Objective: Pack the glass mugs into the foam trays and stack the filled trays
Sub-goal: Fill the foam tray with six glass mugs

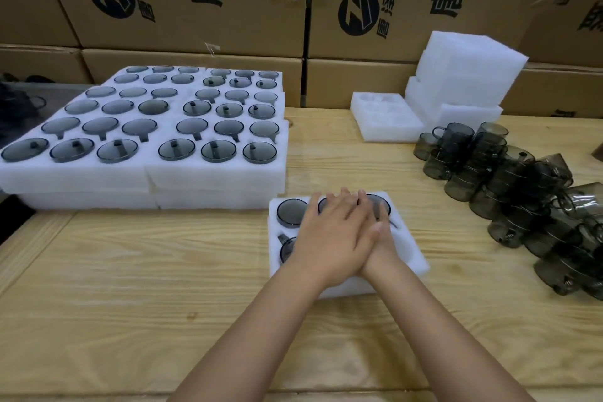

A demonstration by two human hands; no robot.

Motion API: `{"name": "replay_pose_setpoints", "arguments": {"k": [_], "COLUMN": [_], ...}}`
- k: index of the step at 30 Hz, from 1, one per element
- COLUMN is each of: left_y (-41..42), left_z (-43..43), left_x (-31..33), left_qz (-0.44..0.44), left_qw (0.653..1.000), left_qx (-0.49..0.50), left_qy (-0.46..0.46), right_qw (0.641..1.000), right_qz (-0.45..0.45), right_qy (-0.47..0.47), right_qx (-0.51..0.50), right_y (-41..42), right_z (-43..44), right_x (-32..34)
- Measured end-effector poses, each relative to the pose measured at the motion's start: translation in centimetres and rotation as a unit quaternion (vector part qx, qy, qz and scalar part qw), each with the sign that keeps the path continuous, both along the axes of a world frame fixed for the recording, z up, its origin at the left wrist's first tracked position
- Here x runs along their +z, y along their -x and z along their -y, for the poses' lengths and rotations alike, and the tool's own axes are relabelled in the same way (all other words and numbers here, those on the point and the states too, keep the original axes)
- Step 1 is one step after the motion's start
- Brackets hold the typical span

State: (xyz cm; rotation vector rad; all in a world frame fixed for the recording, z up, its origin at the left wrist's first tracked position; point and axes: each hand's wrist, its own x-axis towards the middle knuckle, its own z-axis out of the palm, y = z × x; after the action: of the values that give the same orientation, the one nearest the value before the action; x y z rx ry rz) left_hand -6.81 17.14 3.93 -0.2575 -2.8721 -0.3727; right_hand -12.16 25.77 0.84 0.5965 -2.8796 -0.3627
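A white foam tray (409, 259) lies on the wooden table just in front of me, with smoky grey glass mugs (290, 212) sunk into its holes. Both my hands press flat on top of this tray. My left hand (329, 238) lies across my right hand (384, 246), fingers straight and pointing away from me. The hands hide most of the mugs in the tray. To the left, filled foam trays (212, 176) sit side by side in a low stack, each hole showing a mug.
A heap of loose grey mugs (522, 192) spreads along the table's right side. An empty foam tray (385, 127) and a tall pile of foam pieces (463, 75) stand at the back right. Printed cardboard boxes (195, 3) wall off the far edge.
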Motion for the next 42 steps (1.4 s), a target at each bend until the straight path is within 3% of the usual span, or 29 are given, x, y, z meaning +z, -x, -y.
{"name": "replay_pose_setpoints", "arguments": {"k": [1, 2, 5, 10, 12, 14, 16, 20, 22, 24, 30, 42], "left_y": [-0.9, -1.8, -3.5, -1.9, -1.6, -2.0, -2.6, -2.5, -2.4, -2.3, -1.9, -2.0], "left_z": [0.7, 1.5, 4.1, 6.2, 6.5, 6.8, 7.0, 7.2, 7.1, 7.1, 7.4, 7.4], "left_x": [-0.3, -0.8, -2.3, -3.1, -3.5, -4.1, -4.8, -5.6, -5.5, -5.4, -5.9, -6.0], "left_qz": [-0.029, -0.064, -0.13, -0.137, -0.122, -0.108, -0.116, -0.109, -0.11, -0.113, -0.117, -0.127], "left_qw": [0.999, 0.996, 0.977, 0.954, 0.91, 0.828, 0.778, 0.753, 0.748, 0.743, 0.733, 0.729], "left_qx": [0.034, 0.066, 0.144, 0.115, 0.111, 0.102, 0.083, 0.083, 0.081, 0.077, 0.07, 0.065], "left_qy": [0.005, -0.005, -0.085, -0.24, -0.381, -0.541, -0.612, -0.644, -0.65, -0.655, -0.666, -0.669], "right_qw": [0.992, 0.984, 0.974, 0.966, 0.944, 0.903, 0.88, 0.841, 0.814, 0.807, 0.839, 0.862], "right_qz": [0.114, 0.158, 0.11, 0.12, 0.14, 0.123, 0.053, -0.233, -0.279, -0.273, -0.178, -0.197], "right_qy": [0.049, 0.075, 0.197, 0.228, 0.297, 0.412, 0.472, 0.48, 0.465, 0.435, 0.356, 0.316], "right_qx": [0.023, 0.024, 0.007, -0.032, -0.032, -0.019, -0.011, -0.092, -0.208, -0.29, -0.372, -0.344], "right_y": [-0.3, -0.7, -0.6, -0.7, -0.8, -0.8, -1.2, -1.7, -1.9, -1.7, -1.0, -2.7], "right_z": [0.3, 0.4, 0.6, 1.8, 1.8, 1.0, -0.5, -6.5, -10.2, -13.7, -19.3, -17.5], "right_x": [0.4, 0.9, 0.6, 1.0, 1.6, 2.4, 3.2, 2.8, 2.1, 1.4, 0.9, -0.7]}}
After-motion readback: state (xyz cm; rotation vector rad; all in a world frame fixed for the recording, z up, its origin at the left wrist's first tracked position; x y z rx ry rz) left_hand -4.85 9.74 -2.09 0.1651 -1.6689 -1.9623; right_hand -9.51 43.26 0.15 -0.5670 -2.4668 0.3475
